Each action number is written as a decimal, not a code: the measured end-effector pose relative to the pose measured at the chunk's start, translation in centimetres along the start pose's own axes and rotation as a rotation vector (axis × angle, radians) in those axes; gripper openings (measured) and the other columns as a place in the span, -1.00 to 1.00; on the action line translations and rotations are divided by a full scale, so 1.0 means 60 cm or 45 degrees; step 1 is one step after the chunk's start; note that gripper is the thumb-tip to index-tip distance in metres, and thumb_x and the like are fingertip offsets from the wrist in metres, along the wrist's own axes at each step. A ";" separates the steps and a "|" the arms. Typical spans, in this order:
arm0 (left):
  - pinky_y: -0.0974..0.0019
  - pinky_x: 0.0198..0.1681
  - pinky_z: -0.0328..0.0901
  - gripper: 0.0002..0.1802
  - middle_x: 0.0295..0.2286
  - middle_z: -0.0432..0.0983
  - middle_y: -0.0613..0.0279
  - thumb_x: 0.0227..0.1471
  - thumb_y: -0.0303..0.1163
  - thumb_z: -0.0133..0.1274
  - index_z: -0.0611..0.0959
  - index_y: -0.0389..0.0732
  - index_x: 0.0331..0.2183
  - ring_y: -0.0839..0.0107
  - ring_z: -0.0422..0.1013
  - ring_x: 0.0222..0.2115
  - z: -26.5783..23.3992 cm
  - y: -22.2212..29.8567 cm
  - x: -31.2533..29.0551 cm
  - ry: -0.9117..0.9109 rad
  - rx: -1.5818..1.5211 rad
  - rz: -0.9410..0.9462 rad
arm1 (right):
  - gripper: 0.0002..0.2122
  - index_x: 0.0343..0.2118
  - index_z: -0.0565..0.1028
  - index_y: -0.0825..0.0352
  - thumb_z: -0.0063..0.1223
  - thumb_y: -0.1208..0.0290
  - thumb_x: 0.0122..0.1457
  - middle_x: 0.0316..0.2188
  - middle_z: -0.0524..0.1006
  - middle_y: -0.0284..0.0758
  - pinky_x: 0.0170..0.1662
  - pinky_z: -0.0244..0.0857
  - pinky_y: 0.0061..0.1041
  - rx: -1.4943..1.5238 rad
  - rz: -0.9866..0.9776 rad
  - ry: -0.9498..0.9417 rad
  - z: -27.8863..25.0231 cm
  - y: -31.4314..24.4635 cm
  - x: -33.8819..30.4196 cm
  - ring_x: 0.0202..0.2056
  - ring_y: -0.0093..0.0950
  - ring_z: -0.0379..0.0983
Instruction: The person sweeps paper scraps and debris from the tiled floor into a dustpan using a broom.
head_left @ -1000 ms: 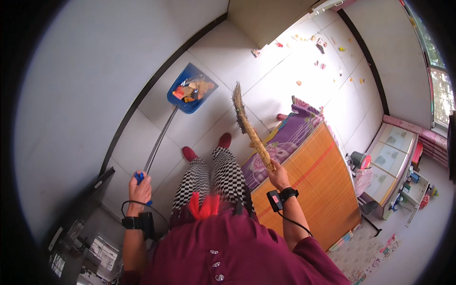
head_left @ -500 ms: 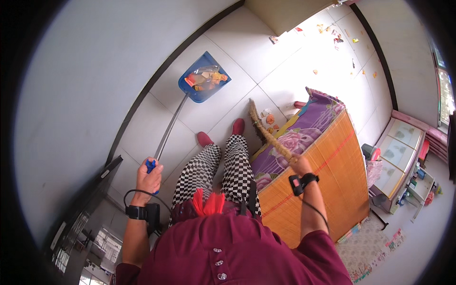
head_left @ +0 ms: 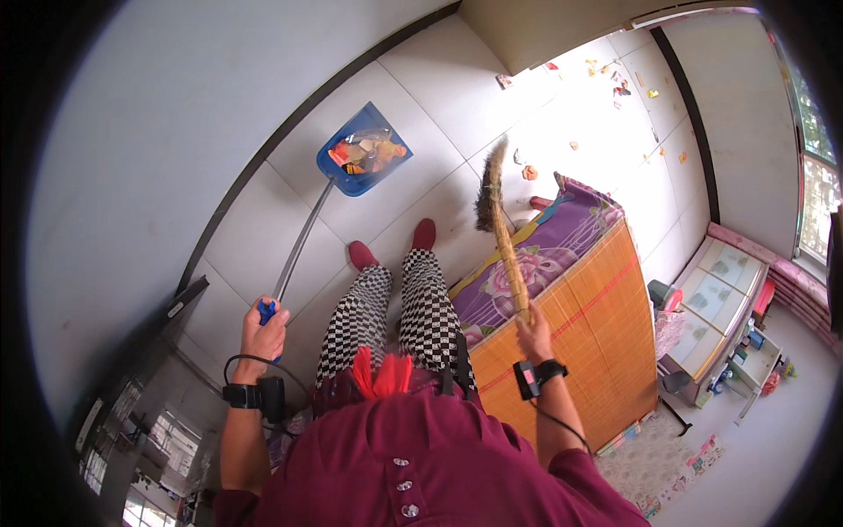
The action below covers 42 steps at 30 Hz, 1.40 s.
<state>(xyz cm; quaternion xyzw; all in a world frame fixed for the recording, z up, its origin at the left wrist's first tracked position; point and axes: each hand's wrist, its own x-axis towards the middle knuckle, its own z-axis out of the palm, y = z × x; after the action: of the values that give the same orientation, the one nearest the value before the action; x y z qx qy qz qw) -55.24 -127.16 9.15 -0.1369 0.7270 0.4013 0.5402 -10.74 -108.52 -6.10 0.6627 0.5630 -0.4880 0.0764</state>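
Note:
My left hand (head_left: 263, 330) is closed round the blue handle of a long metal-shafted dustpan. The blue dustpan (head_left: 356, 183) rests on the tiles ahead of my feet, with crumpled wrappers and orange scraps (head_left: 369, 151) in its pan. My right hand (head_left: 534, 335) grips the pale handle of a straw broom (head_left: 502, 237). The broom's dark bristles (head_left: 485, 200) are at the floor beside the bed, right of the dustpan and apart from it. An orange scrap (head_left: 529, 173) lies just right of the broom head.
On my right stands a bed with an orange mat (head_left: 580, 342) and a purple flowered cloth (head_left: 536, 263). More litter (head_left: 621, 86) is scattered over the bright far floor. A wall (head_left: 149, 132) runs along the left; a dark television (head_left: 132, 386) is near my left arm.
The broom head has swung forward and right, from beside the bed's near corner toward the far floor. Scraps near it now lie farther off. The dustpan stays in my left hand.

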 end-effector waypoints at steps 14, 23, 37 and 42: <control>0.62 -0.86 -0.14 -0.86 -0.77 0.10 0.51 -0.09 -0.42 -0.02 0.33 -0.07 -0.48 0.74 -0.02 -0.86 0.099 0.005 -0.014 0.202 -0.088 0.062 | -0.87 -0.52 0.19 0.30 -0.28 0.39 0.09 -0.74 0.19 -0.43 -0.81 -0.02 -0.74 1.520 1.081 -0.423 -0.027 -0.083 0.277 -0.78 -0.65 0.09; 0.63 -0.87 -0.19 -0.87 -0.79 0.05 0.53 -0.06 -0.41 -0.04 0.33 -0.04 -0.47 0.75 -0.06 -0.87 0.184 -0.021 -0.072 0.266 -0.146 0.094 | -0.58 0.00 0.22 0.18 -0.10 0.44 0.00 -0.74 0.27 -0.42 -0.81 0.02 -0.64 0.328 0.478 -0.437 -0.177 -0.026 0.088 -0.80 -0.63 0.19; 0.64 -0.87 -0.17 -0.87 -0.78 0.07 0.51 -0.07 -0.39 -0.03 0.33 -0.05 -0.47 0.73 -0.03 -0.86 0.207 -0.006 -0.074 0.244 -0.147 0.109 | -0.70 -0.18 0.37 0.28 -0.21 0.40 -0.02 -0.41 0.44 -0.01 -0.29 0.24 -0.24 -0.824 -0.378 -0.466 -0.219 -0.057 0.179 -0.34 -0.09 0.36; 0.63 -0.88 -0.17 -0.87 -0.78 0.07 0.49 -0.07 -0.41 -0.03 0.33 -0.06 -0.46 0.72 -0.02 -0.86 0.204 -0.010 -0.068 0.212 -0.127 0.086 | -0.57 -0.10 0.34 0.25 -0.02 0.42 -0.14 -0.35 0.44 -0.01 -0.23 0.25 -0.35 -0.456 -0.246 -0.496 -0.252 -0.013 0.169 -0.30 -0.14 0.38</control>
<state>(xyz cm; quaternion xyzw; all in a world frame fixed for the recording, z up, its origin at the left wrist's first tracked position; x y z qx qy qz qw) -45.04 -119.59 11.40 -0.1718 0.7526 0.4420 0.4568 -4.03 -91.57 -5.45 0.4755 0.6756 -0.5038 0.2522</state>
